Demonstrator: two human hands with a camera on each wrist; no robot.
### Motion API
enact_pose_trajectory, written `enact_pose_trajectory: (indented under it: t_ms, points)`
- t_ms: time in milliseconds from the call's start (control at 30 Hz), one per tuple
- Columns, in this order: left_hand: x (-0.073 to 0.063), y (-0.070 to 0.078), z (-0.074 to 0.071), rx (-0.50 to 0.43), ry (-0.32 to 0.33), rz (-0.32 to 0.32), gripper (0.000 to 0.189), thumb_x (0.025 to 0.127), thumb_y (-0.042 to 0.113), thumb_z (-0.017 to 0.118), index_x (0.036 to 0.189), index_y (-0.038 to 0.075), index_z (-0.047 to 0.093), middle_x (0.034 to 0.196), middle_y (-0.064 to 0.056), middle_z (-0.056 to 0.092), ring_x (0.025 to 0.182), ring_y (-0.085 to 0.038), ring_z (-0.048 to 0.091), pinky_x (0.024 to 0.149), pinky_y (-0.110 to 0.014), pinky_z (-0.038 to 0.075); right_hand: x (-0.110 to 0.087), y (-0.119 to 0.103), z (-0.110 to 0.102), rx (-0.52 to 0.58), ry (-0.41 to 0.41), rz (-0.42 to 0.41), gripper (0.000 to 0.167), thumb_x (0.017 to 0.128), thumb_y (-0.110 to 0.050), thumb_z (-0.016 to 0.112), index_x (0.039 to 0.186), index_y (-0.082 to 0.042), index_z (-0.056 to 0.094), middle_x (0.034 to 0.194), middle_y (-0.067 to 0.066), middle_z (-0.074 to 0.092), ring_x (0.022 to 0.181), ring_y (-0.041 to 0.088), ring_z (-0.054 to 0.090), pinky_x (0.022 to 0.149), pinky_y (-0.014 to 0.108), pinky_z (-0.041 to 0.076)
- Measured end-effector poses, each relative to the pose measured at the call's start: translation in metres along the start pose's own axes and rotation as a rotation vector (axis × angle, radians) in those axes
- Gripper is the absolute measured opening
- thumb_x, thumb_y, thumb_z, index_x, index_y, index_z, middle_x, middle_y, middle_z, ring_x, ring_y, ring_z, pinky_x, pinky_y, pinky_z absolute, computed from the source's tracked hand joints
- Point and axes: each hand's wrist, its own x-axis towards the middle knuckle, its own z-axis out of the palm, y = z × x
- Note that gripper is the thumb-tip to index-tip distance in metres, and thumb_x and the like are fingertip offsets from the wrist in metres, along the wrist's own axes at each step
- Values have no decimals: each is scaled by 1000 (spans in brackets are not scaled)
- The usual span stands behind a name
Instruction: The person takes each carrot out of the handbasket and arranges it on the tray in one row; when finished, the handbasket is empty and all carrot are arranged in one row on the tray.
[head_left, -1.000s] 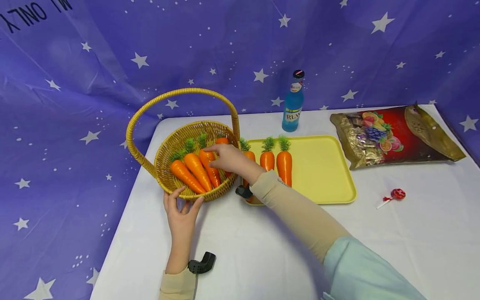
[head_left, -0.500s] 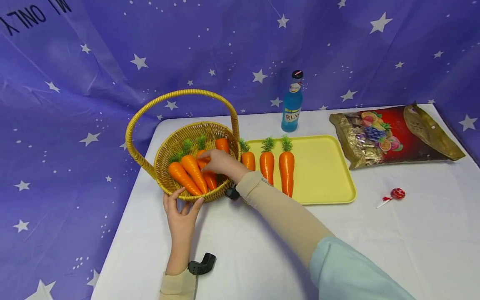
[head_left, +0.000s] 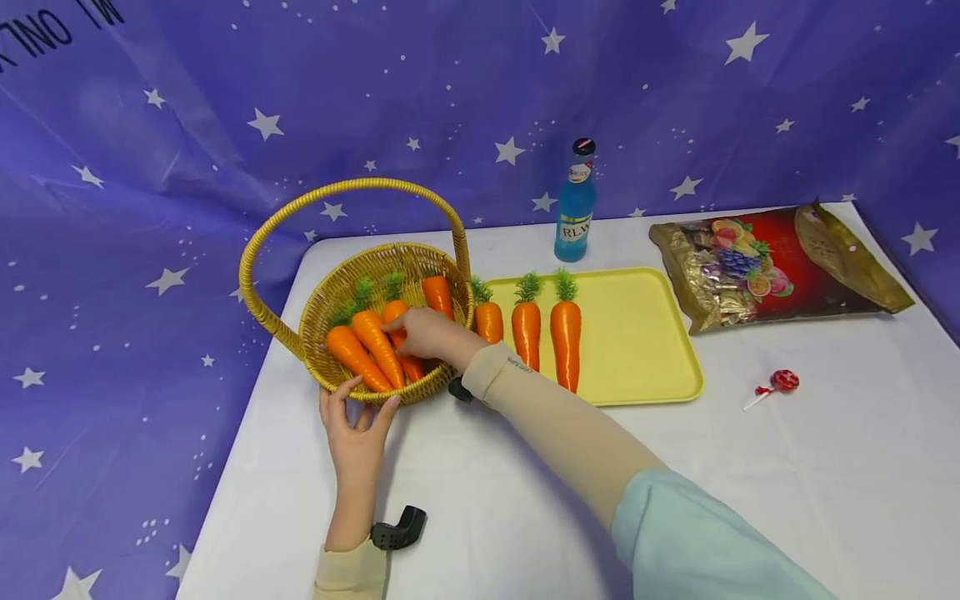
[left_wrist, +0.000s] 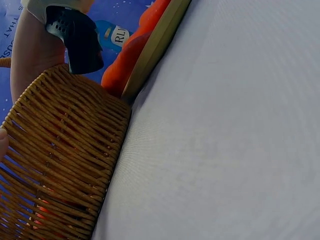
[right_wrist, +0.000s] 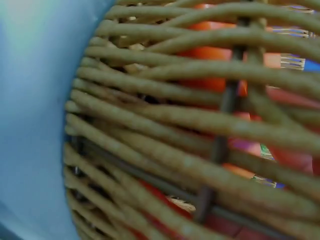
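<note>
A yellow wicker basket (head_left: 352, 262) with a tall arched handle holds several orange toy carrots with green tops. My left hand (head_left: 352, 450) holds its front rim, thumb and fingers spread along the edge. Inside the basket, my right hand (head_left: 435, 333) pinches a carrot (head_left: 395, 312) near its upper part; the hand covers part of it. To its left lie two more carrots, the inner one (head_left: 378, 346) and the outer one (head_left: 356, 358). Another carrot (head_left: 437, 296) leans at the back right. In the right wrist view, the weave (right_wrist: 165, 115) hides most of that hand.
Right beside the basket lies a yellow tray (head_left: 645, 333) bearing three carrots (head_left: 566, 342) on its left half. Behind it stands a blue bottle (head_left: 575, 208). A red and gold candy bag (head_left: 780, 267) lies at the back right, with a red lollipop (head_left: 785, 381) in front.
The right hand has moved slightly left and deeper into the basket, and the carrots under it have shifted left. The left hand stays on the rim. The head view has turned slightly.
</note>
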Motion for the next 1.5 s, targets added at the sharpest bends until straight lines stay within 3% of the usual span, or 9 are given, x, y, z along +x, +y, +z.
enact_pose_trajectory:
  t_ms: [233, 433, 533, 633, 767, 867, 1033, 1300, 1500]
  points:
    - [0, -1, 1, -13, -6, 5, 57, 80, 5, 78, 129, -1, 48, 159, -5, -2, 143, -29, 17, 103, -52, 36, -1, 5, 1, 189, 121, -53, 45, 92, -13, 67, 135, -20, 58, 125, 5, 63, 44, 9, 36, 46, 19, 37]
    - [1, 0, 1, -8, -8, 7, 58, 81, 6, 78, 130, 0, 48, 159, -4, -3, 143, -30, 16, 104, -52, 36, -3, 7, -3, 287, 224, -144, 44, 91, -14, 68, 134, -21, 59, 122, 6, 64, 47, 11, 34, 49, 20, 37]
    - [1, 0, 0, 3, -8, 4, 57, 81, 8, 78, 130, 1, 49, 159, -3, -2, 143, -29, 17, 104, -47, 37, -7, 7, -6, 356, 263, -195, 46, 90, -14, 70, 134, -21, 60, 128, 5, 60, 59, 11, 45, 54, 18, 42]
    - [0, -1, -1, 17, -6, 2, 57, 81, 10, 79, 129, 2, 49, 159, -2, -2, 143, -28, 18, 102, -40, 40, -12, 7, -9, 405, 281, -268, 46, 90, -13, 71, 134, -18, 59, 133, 4, 57, 88, 11, 58, 68, 16, 49]
    - [-1, -3, -3, 24, -5, 10, 56, 81, 12, 79, 129, 3, 50, 159, -2, -1, 143, -27, 19, 99, -28, 43, -25, 6, -13, 407, 307, -339, 47, 90, -16, 71, 135, -19, 59, 133, 3, 55, 112, 15, 55, 83, 19, 50]
    - [-1, -4, -4, 19, -7, 14, 56, 82, 11, 78, 128, 2, 49, 159, -3, -1, 143, -27, 20, 97, -24, 43, -40, 5, -19, 407, 342, -352, 46, 90, -20, 70, 135, -24, 59, 128, 4, 53, 109, 17, 55, 85, 21, 49]
    - [-1, -2, -4, 4, -9, 7, 56, 82, 9, 78, 129, 1, 49, 159, -3, -1, 143, -27, 17, 99, -28, 42, -73, 9, -32, 431, 374, -379, 44, 92, -22, 68, 135, -26, 59, 128, 5, 49, 102, 18, 56, 83, 27, 50]
    - [0, 0, -4, -28, -13, 8, 57, 81, 5, 77, 129, -2, 47, 159, -3, -3, 144, -28, 16, 98, -23, 42, -134, 33, -36, 479, 396, -349, 43, 91, -24, 69, 133, -27, 60, 131, 2, 47, 100, 20, 56, 79, 32, 53]
    - [1, -2, -3, -12, -18, -22, 58, 81, 6, 78, 130, -1, 47, 159, -6, -6, 144, -28, 14, 103, -37, 39, -171, 64, -35, 488, 482, -297, 42, 90, -21, 70, 131, -22, 62, 135, 5, 45, 104, 25, 56, 82, 41, 53]
